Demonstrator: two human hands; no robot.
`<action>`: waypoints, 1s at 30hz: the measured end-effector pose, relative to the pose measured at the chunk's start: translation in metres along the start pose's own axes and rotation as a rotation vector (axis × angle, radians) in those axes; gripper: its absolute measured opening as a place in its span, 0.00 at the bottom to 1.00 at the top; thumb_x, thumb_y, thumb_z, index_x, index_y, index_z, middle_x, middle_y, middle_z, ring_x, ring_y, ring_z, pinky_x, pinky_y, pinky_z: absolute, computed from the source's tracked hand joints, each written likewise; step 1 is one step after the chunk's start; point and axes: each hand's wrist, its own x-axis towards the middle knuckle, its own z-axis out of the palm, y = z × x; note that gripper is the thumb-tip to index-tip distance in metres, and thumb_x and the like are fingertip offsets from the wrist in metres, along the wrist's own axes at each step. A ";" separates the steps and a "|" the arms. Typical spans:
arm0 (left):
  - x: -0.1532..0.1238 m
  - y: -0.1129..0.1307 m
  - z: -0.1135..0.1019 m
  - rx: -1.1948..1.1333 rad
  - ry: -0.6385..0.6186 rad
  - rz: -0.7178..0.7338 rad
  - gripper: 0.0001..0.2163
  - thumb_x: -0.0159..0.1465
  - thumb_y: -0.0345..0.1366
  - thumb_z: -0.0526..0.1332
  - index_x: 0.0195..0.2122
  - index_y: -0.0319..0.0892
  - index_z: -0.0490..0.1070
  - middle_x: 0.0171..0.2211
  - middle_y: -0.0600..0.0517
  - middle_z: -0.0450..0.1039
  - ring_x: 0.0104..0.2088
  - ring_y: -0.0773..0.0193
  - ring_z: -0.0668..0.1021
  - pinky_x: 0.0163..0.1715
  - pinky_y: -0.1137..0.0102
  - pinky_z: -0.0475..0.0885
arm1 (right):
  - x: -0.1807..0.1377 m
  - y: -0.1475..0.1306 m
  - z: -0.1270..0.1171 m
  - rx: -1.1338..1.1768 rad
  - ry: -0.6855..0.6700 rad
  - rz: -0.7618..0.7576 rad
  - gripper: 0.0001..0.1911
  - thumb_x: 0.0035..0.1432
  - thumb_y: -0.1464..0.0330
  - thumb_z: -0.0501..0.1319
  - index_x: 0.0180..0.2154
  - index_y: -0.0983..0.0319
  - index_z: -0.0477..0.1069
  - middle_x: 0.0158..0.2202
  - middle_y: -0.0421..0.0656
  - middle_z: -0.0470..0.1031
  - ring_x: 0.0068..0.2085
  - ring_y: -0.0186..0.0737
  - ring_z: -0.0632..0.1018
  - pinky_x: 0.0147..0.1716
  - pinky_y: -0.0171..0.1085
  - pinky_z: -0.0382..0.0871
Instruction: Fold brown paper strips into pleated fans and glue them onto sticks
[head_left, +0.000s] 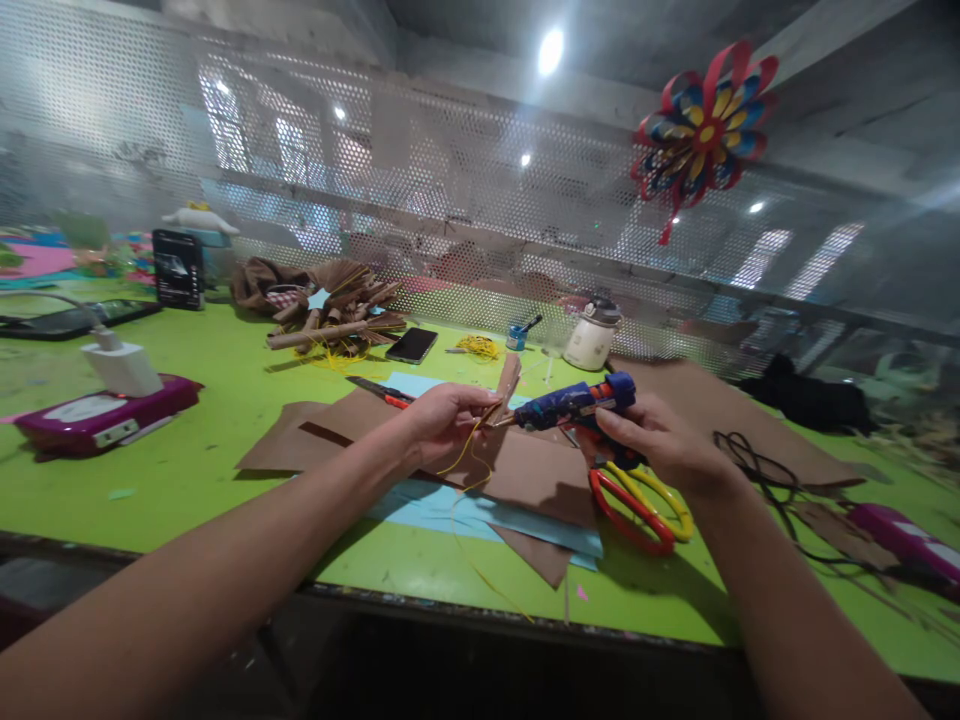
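My left hand (446,425) pinches a small folded strip of brown paper (509,374), which stands up from the fingertips. A thin yellow string (489,470) trails from it down to the table's front edge. In my right hand (660,440) is a dark blue glue gun (566,402), its nozzle pointing left and close to the paper strip; whether they touch I cannot tell. Below both hands lie brown paper sheets (532,478) over light blue paper (442,510). Scissors with red and yellow handles (637,508) rest under the glue gun, blades mostly hidden.
Behind are a bundle of rolled brown paper (330,310), a phone (412,345), yellow string (480,347) and a white jar (592,335). A red-handled cutter (379,392) lies left of centre. A purple power strip (109,410) is at left; a black cable (765,480) curls at right.
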 end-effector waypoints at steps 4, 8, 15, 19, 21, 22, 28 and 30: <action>0.001 -0.001 -0.001 0.000 0.013 0.022 0.02 0.53 0.25 0.58 0.26 0.31 0.69 0.19 0.51 0.67 0.18 0.72 0.68 0.18 0.77 0.64 | 0.001 0.003 0.000 0.004 0.059 0.017 0.18 0.59 0.59 0.51 0.28 0.66 0.68 0.23 0.43 0.69 0.22 0.30 0.65 0.21 0.31 0.57; 0.002 -0.001 -0.004 0.010 -0.022 0.015 0.02 0.54 0.26 0.58 0.26 0.32 0.69 0.19 0.52 0.67 0.18 0.72 0.68 0.18 0.77 0.64 | 0.004 0.006 0.001 -0.028 0.078 0.055 0.18 0.59 0.59 0.52 0.28 0.66 0.69 0.22 0.44 0.69 0.23 0.30 0.66 0.22 0.31 0.59; 0.005 -0.003 -0.006 0.032 -0.017 0.022 0.04 0.52 0.26 0.60 0.28 0.30 0.71 0.21 0.50 0.69 0.19 0.72 0.69 0.19 0.76 0.63 | 0.005 0.004 0.005 0.014 0.017 0.029 0.18 0.59 0.59 0.52 0.28 0.66 0.69 0.23 0.43 0.68 0.23 0.30 0.66 0.23 0.32 0.59; 0.005 -0.003 -0.006 0.028 0.004 0.023 0.05 0.53 0.28 0.60 0.28 0.30 0.72 0.25 0.46 0.72 0.22 0.70 0.71 0.22 0.75 0.64 | 0.002 0.002 0.005 0.013 -0.070 0.049 0.17 0.58 0.59 0.53 0.28 0.66 0.70 0.23 0.42 0.68 0.24 0.31 0.67 0.24 0.32 0.60; 0.005 -0.003 -0.006 0.032 0.006 0.034 0.04 0.53 0.28 0.60 0.26 0.31 0.72 0.24 0.47 0.72 0.22 0.70 0.71 0.22 0.75 0.64 | 0.000 0.003 0.002 0.044 -0.057 0.051 0.17 0.58 0.59 0.53 0.29 0.65 0.70 0.22 0.42 0.68 0.23 0.31 0.67 0.22 0.32 0.59; 0.005 -0.002 -0.005 0.034 0.012 0.044 0.03 0.52 0.28 0.61 0.25 0.31 0.72 0.23 0.48 0.71 0.21 0.71 0.70 0.21 0.75 0.64 | -0.001 0.004 0.001 0.069 -0.030 0.050 0.17 0.58 0.59 0.53 0.29 0.65 0.70 0.22 0.43 0.69 0.23 0.31 0.67 0.21 0.32 0.58; 0.003 -0.001 -0.003 0.037 0.071 0.074 0.02 0.51 0.27 0.61 0.25 0.33 0.71 0.21 0.50 0.69 0.20 0.71 0.69 0.21 0.75 0.65 | 0.000 0.014 -0.017 0.090 0.237 0.082 0.19 0.56 0.56 0.54 0.29 0.66 0.70 0.23 0.45 0.70 0.23 0.33 0.68 0.21 0.32 0.59; 0.003 -0.001 -0.003 0.057 0.111 0.090 0.03 0.52 0.28 0.61 0.26 0.33 0.71 0.22 0.50 0.69 0.21 0.72 0.69 0.21 0.76 0.65 | 0.004 0.023 -0.025 -0.049 0.426 0.130 0.21 0.54 0.54 0.53 0.31 0.66 0.70 0.24 0.46 0.71 0.24 0.34 0.70 0.22 0.33 0.60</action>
